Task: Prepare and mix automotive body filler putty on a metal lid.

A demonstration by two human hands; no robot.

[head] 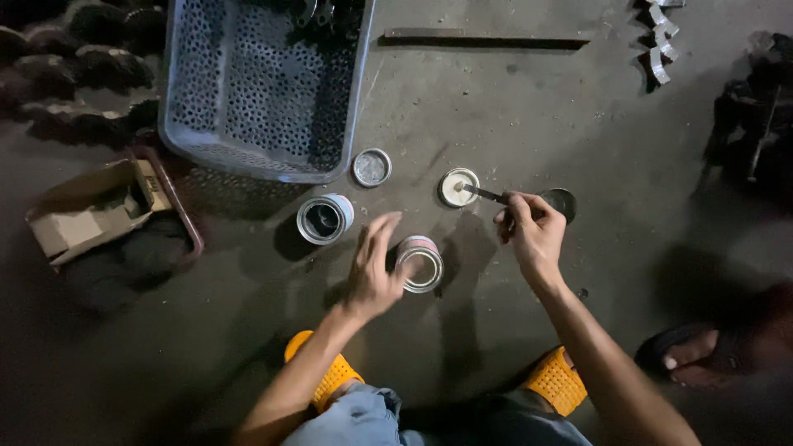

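On the dim concrete floor, just below the grey perforated plastic basket [264, 91], a person squats over a cluster of small paint cans. Only the head view is given.

The left hand [372, 268] has its fingers spread, resting against the side of the open can [420, 263] nearest the person; it steadies the can without closing fully round it. The right hand [533, 231] is pinched shut on a thin dark tool [483, 194], whose tip touches the white-coated lid [458, 187] lying flat below the basket's right corner.

Counted: two open cans, the steadied one and a second open can [324, 219] directly under the basket's front edge; three round lids, the white one, a plain metal lid [372, 167] just beside the basket's corner, and a dark lid [561, 202] beyond the right hand. Two orange sandals [558, 381] sit under the person. A torn cardboard box [95, 206] lies left of the basket, and a long metal bar [483, 39] right of its top. Another person's foot in a dark sandal [702, 355] shows far right of the basket.

Risks, as I judge them: the loose left-hand hold could let the can tip if nudged, spilling its contents on the floor; the tool could drip white coating while carried from lid to can; and poor light makes misjudging the can's rim easy.
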